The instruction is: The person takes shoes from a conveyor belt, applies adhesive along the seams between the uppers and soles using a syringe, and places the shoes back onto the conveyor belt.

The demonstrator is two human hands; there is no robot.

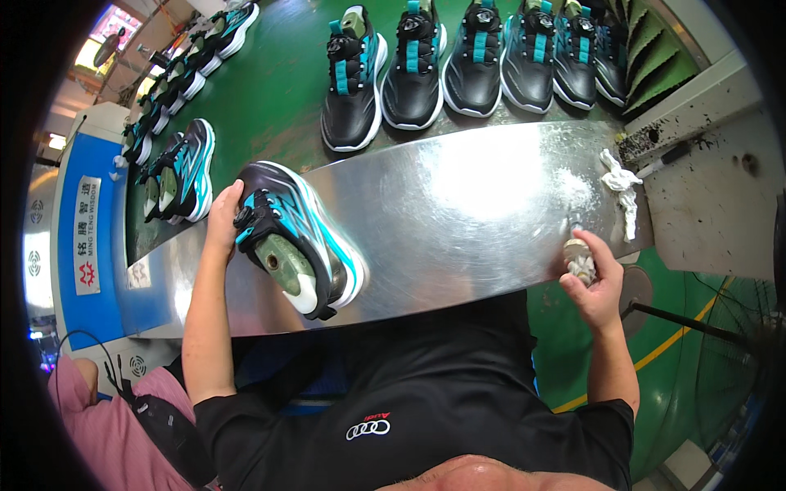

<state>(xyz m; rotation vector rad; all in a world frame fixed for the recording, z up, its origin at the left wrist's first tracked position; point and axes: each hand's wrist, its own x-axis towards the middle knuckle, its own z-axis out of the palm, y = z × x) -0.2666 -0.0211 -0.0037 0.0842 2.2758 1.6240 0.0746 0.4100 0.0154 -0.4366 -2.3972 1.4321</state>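
Left hand [223, 214] grips the shoe [309, 214] at its right; right hand [602, 285] clutches a whitish wad [580, 267].

Left hand [223, 219] grips black-teal sneaker [309, 219], 9 o'clock; right hand [601, 286] holds whitish wad [581, 267], 3 o'clock. Sneaker row [473, 69], 12–2 o'clock.

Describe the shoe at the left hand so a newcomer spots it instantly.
Start with the shiny metal tabletop across the middle. Toward its left end, the left hand holds a black-and-turquoise shoe near the toe, heel end toward the person. Unlike the shoes lined up on the green surface, it alone is held.
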